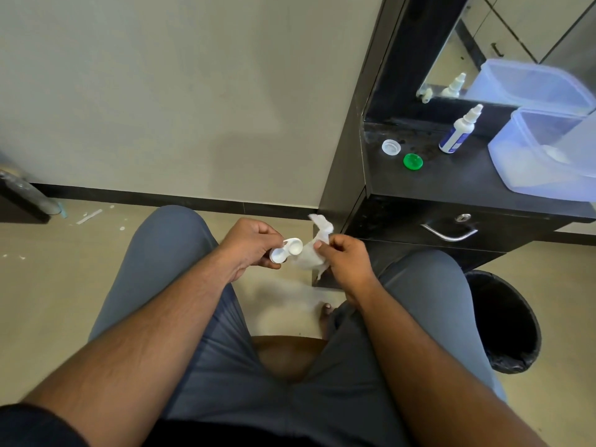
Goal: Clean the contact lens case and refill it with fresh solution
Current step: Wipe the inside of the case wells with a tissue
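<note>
Pinched between the thumb and curled fingers of the left hand (250, 245), one white contact lens case (286, 250) sits above the person's lap, both of its wells uncapped and facing up. Just beside it, the right hand (346, 262) grips one crumpled white tissue (314, 250), which touches the case's right well; part of the tissue is hidden behind the fingers.

On the black dresser top (451, 179) to the right lie two loose caps, one white cap (391, 147) and one green cap (413, 161), near each other but apart. One solution bottle (459, 132) stands upright beyond them; its label is too small to read. One translucent plastic tub (541, 153) is cut off by the right edge, its contents unclear. A mirror (503, 50) behind repeats the bottle and tub. One black waste bin (506, 321) stands on the floor by the right knee.
</note>
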### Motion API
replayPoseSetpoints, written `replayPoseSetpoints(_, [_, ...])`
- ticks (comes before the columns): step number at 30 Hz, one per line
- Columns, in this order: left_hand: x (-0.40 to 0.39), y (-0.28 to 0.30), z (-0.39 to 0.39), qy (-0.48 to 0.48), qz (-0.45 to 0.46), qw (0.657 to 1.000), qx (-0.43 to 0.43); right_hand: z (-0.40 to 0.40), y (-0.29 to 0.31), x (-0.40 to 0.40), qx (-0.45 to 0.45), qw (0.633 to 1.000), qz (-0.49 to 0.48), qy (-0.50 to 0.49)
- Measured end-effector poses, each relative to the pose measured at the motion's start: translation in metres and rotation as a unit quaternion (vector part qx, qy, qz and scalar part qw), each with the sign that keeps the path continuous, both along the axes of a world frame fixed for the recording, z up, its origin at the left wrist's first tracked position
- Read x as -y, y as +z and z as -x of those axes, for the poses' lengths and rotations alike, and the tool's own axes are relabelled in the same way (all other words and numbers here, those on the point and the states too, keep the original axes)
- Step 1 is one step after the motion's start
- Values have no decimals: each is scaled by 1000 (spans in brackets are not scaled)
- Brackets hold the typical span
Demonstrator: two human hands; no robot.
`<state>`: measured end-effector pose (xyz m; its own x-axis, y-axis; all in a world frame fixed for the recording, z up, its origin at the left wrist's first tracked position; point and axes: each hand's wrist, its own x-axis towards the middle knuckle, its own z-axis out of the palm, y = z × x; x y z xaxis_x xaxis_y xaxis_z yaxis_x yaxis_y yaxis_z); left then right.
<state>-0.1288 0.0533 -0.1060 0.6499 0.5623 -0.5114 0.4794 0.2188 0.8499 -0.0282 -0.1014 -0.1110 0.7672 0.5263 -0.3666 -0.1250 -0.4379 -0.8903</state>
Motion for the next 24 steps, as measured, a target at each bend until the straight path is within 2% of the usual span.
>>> replayPoseSetpoints(5, [1, 0, -1, 8, 26, 1000, 5, 0, -1, 1, 84, 996, 29, 3])
replayPoseSetpoints(9, [3, 0, 0, -34, 33, 999, -5, 3, 0, 3, 198, 974, 69, 88])
replayPoseSetpoints(12, [6, 0, -1, -54, 22, 998, -12, 7, 1, 1, 287, 939, 81, 171])
replayPoseSetpoints(16, [3, 0, -1, -54, 11, 998, -14, 9, 3, 1, 287, 934, 32, 209])
replayPoseSetpoints(19, [3, 0, -1, -55, 11, 998, -17, 10, 1, 1, 308, 917, 13, 253])
replayPoseSetpoints(24, [5, 1, -2, -63, 33, 997, -26, 11, -3, -2, 374, 896, 28, 237])
